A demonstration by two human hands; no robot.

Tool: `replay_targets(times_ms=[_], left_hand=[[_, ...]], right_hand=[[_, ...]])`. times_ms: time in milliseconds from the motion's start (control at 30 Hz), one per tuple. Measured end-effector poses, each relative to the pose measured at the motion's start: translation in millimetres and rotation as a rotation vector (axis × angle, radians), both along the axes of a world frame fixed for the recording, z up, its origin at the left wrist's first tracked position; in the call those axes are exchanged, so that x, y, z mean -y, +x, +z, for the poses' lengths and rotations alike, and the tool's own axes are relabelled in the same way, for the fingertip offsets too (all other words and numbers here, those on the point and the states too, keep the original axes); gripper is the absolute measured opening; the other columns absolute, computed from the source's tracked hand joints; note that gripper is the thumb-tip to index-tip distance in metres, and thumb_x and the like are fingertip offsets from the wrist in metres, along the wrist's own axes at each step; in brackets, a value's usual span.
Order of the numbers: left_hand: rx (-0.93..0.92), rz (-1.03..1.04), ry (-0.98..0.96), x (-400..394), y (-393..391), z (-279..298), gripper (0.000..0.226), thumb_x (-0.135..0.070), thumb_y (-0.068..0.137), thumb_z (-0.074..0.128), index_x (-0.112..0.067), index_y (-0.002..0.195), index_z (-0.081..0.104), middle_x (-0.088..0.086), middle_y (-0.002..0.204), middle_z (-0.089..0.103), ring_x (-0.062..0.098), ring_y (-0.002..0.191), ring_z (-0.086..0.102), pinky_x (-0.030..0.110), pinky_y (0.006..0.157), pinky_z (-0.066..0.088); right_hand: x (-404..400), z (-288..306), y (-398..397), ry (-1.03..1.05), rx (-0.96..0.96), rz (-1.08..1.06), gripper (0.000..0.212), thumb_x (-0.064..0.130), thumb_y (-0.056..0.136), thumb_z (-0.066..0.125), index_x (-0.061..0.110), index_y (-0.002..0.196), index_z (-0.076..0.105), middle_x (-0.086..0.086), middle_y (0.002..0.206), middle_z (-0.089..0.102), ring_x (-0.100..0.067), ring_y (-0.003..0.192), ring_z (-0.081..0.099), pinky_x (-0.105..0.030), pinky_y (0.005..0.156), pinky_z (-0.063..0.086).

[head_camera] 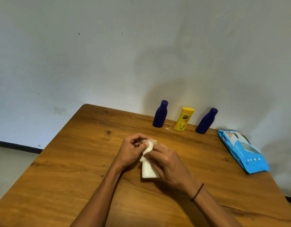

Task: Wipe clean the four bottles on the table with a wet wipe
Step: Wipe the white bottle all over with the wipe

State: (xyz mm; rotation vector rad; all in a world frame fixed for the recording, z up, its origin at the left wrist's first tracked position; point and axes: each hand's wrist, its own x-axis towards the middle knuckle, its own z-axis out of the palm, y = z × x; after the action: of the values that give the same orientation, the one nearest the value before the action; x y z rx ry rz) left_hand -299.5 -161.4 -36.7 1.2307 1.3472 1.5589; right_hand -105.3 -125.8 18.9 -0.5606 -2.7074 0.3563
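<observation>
A white bottle (147,172) with a tan cap stands on the wooden table (76,161) in front of me. My left hand (131,149) grips its top near the cap. My right hand (167,161) presses a white wet wipe (145,154) against the bottle's neck and side. Along the far edge by the wall stand a dark blue bottle (159,114), a yellow bottle (184,119) and a second dark blue bottle (206,121), all upright and untouched.
A blue pack of wet wipes (243,151) lies at the table's right side. A grey wall rises right behind the three bottles. The table's left edge drops to a pale floor.
</observation>
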Motion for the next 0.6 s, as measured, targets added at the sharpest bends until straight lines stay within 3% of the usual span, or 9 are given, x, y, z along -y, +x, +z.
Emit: replay_targets(times_ms=[167, 500, 600], left_hand=[[-0.027, 0.03, -0.032, -0.3, -2.2, 0.7, 0.018, -0.012, 0.098, 0.07, -0.019, 0.115, 0.074, -0.004, 0.11, 0.075, 0.015, 0.098, 0.071, 0.028, 0.07, 0.059], [-0.016, -0.022, -0.012, -0.7, 4.4, 0.6, 0.02, -0.008, 0.1, 0.066, -0.009, 0.119, 0.071, 0.0, 0.113, 0.075, 0.016, 0.099, 0.072, 0.028, 0.071, 0.06], [-0.012, -0.047, -0.003, 0.1, 5.8, 1.2, 0.02, -0.008, 0.1, 0.066, -0.007, 0.12, 0.07, 0.001, 0.113, 0.075, 0.018, 0.099, 0.073, 0.028, 0.071, 0.06]], right_hand=[[14.2, -6.3, 21.0, -0.055, 0.109, 0.1, 0.047, 0.048, 0.103, 0.031, 0.024, 0.121, 0.067, 0.007, 0.115, 0.062, -0.001, 0.1, 0.05, -0.025, 0.084, 0.05], [-7.1, -6.7, 23.9, 0.031, -0.042, -0.054, 0.028, 0.031, 0.098, 0.056, 0.018, 0.121, 0.066, -0.002, 0.118, 0.064, -0.008, 0.103, 0.055, -0.027, 0.078, 0.055], [-11.7, -3.3, 8.3, 0.014, -0.113, -0.114, 0.031, 0.037, 0.096, 0.056, 0.02, 0.122, 0.063, -0.002, 0.119, 0.063, -0.013, 0.105, 0.058, -0.032, 0.081, 0.057]])
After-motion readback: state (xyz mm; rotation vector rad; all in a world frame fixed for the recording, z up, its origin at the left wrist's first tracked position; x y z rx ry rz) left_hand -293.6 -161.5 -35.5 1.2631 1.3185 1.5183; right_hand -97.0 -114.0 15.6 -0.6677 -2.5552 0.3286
